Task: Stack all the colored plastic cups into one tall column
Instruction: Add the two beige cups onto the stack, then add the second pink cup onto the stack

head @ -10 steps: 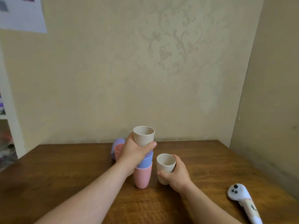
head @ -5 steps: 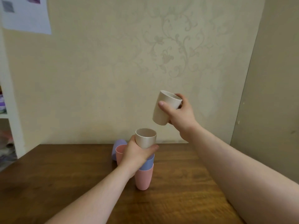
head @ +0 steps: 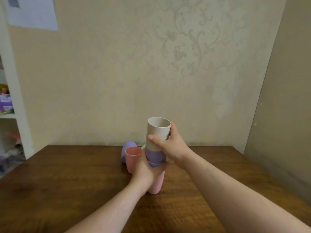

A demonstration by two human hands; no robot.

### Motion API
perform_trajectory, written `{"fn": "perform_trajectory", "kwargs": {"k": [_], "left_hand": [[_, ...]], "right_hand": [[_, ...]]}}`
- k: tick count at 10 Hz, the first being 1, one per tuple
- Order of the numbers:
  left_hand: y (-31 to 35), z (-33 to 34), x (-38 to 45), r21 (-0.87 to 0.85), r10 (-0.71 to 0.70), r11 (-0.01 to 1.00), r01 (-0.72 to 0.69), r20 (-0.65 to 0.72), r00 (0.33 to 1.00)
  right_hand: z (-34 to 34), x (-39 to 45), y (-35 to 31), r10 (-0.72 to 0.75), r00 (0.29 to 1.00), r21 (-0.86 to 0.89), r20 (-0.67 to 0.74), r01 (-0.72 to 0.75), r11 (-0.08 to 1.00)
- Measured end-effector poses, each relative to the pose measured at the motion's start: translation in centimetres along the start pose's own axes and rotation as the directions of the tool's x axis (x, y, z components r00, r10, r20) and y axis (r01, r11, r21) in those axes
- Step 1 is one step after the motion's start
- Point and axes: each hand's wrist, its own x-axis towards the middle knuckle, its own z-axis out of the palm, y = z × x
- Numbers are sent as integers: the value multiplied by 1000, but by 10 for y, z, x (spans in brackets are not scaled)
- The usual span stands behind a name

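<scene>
Two beige cups now nested atop column [head: 155, 158]: right hand [head: 170, 143] gripping top beige cup [head: 158, 130], left hand [head: 148, 170] clamping stack; pink cup [head: 133, 158] at nine o'clock still loose

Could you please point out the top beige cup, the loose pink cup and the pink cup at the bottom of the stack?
top beige cup [head: 157, 130]: head view, on its outer wall below the rim.
loose pink cup [head: 132, 159]: head view, on its side wall.
bottom pink cup [head: 156, 184]: head view, on its lower wall.
</scene>
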Motion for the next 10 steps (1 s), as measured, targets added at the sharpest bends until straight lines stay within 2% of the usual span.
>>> {"fn": "perform_trajectory", "kwargs": {"k": [1,2,3,4,5,6,7,8,10], "left_hand": [[-7,-3,-29,264,164,938,-226,238,957],[-31,-30,-36,329,31,928,-175,398,917],[-34,-58,-22,372,6,919,-132,322,947],[-13,-74,5,530,232,818,-223,50,971],[14,-74,32,614,336,757,-223,-73,939],[30,-66,50,734,116,671,-104,35,993],[23,-59,63,760,5,644,-84,106,994],[12,-59,65,746,58,661,-87,64,996],[1,-68,37,546,34,837,-41,23,999]], "right_hand": [[1,-12,28,33,999,-81,1,-33,996],[1,-23,60,75,997,-154,-8,-76,985],[4,-31,77,92,995,-140,-49,-98,985],[8,-34,80,89,994,-133,-69,-98,986],[10,-35,79,83,995,-112,-62,-89,990],[11,-37,79,77,995,-100,-56,-82,992],[12,-39,79,69,996,-88,-57,-74,993],[12,-39,78,67,995,-78,-68,-72,994],[13,-38,76,69,995,-86,-74,-75,993]]}}
